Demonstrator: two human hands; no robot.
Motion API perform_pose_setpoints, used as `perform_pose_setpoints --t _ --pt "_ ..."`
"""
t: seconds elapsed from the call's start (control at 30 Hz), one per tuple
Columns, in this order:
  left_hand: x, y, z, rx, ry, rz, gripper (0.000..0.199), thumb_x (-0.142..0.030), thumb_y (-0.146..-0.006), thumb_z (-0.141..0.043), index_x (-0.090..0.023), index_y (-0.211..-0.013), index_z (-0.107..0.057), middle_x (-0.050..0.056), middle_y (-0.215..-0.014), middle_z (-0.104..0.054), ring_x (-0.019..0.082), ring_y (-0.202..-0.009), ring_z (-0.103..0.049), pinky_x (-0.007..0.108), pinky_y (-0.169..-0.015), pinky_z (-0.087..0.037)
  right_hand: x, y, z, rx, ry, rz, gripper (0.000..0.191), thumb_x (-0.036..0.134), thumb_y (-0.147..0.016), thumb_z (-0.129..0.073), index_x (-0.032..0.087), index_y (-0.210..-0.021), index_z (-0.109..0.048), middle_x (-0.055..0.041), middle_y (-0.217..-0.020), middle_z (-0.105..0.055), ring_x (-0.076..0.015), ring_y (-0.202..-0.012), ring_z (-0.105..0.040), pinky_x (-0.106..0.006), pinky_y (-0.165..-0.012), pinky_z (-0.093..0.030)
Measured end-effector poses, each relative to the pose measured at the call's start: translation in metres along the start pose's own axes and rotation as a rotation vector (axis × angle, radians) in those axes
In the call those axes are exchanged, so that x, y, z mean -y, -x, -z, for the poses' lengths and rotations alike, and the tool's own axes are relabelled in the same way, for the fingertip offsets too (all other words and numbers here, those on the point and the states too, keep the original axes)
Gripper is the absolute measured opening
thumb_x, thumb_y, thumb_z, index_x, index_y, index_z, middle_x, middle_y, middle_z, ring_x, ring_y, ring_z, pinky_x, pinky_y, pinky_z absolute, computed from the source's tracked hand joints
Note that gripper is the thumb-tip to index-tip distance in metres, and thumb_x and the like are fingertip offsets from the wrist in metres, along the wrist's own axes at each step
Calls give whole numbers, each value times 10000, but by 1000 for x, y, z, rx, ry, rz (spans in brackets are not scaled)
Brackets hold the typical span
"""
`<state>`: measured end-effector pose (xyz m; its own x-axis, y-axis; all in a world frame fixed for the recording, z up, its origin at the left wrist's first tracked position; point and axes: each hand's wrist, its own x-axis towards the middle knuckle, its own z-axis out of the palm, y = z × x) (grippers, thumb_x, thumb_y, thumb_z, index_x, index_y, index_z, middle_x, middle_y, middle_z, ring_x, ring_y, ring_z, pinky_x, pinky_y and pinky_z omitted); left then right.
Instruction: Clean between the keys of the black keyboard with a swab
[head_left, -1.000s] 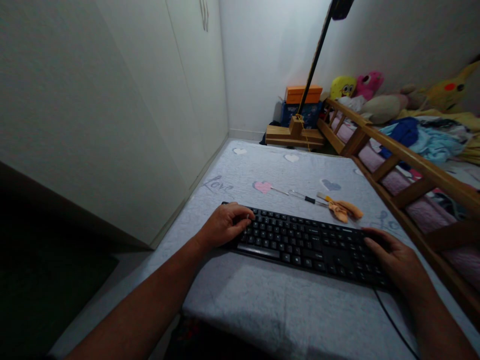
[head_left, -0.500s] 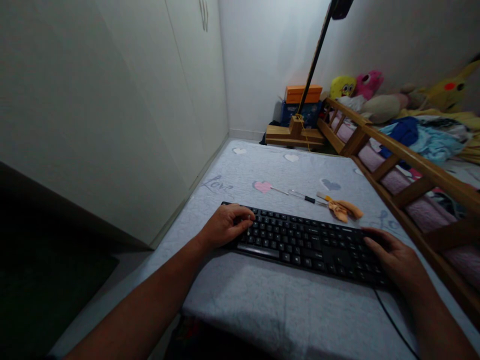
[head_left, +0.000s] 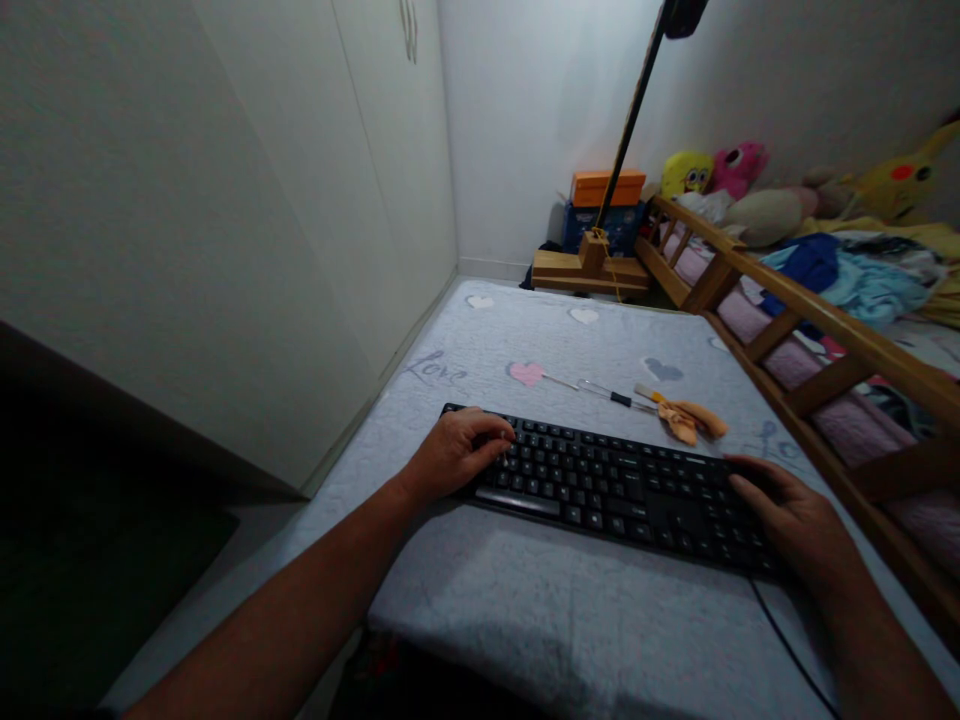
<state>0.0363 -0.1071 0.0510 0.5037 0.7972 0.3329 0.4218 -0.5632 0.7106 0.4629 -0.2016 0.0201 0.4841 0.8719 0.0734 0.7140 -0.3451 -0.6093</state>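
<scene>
A black keyboard [head_left: 585, 480] lies on the patterned cover, its cable [head_left: 791, 635] running off toward the lower right. My left hand [head_left: 465, 450] is over the keyboard's left end, thumb and forefinger pinched together above the keys. Something small and pale shows at those fingertips, too small to name. At the other end, my right hand [head_left: 791, 515] grips the keyboard's right edge, with the thumb on top and most of the fingers hidden. Beyond the keyboard lie a thin wire tool with a black sleeve [head_left: 620, 398], a brush with a yellow band [head_left: 651, 395] and a bunched orange cloth [head_left: 686, 420].
A white wardrobe [head_left: 300, 200] stands along the left. On the right runs a wooden bed rail [head_left: 840, 310], with clothes and plush toys behind it. A wooden stand [head_left: 592, 265] holding a dark pole and an orange box [head_left: 607, 188] are at the back.
My left hand has shifted very slightly to the right over the keys, still pinched. My right hand and the keyboard look nearly unchanged.
</scene>
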Motion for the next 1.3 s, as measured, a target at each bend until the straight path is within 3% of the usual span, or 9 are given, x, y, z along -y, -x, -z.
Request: perform_pose_setpoints --t 0.37,0.67,1.1,1.3 --pt "0 -1 -4 -62 -41 5 100 -204 -852 -614 -200 -853 -714 16 -810 -719 156 -775 -641 296 -760 -480 -3 -1 0 -36 18 84 457 585 -718 -583 272 -1017 -731 -45 -1013 -748 -312 -922 -693 -432 -850 -535" --pt "0 0 -8 -69 -10 6 75 -177 -830 -653 -192 -840 -726 15 -802 -722 146 -753 -649 273 -747 -487 -3 -1 0 -8 7 39 491 602 -711 -586 272 -1048 -722 -61 -1090 -732 -341 -973 -677 -494 -918 -506" --pt "0 -1 -9 -56 -11 -16 94 -176 -845 -636 -197 -874 -722 13 -817 -716 147 -773 -640 278 -755 -474 5 2 1 -7 10 14 512 611 -700 -578 259 -1042 -723 -57 -1013 -741 -318 -896 -690 -436 -815 -539" --pt "1 0 -6 -81 -59 -30 107 -149 -835 -629 -189 -880 -717 11 -791 -710 145 -741 -619 275 -727 -457 -2 0 0 -4 11 37 497 592 -717 -574 260 -1058 -718 -64 -1072 -732 -328 -985 -674 -459 -899 -511"
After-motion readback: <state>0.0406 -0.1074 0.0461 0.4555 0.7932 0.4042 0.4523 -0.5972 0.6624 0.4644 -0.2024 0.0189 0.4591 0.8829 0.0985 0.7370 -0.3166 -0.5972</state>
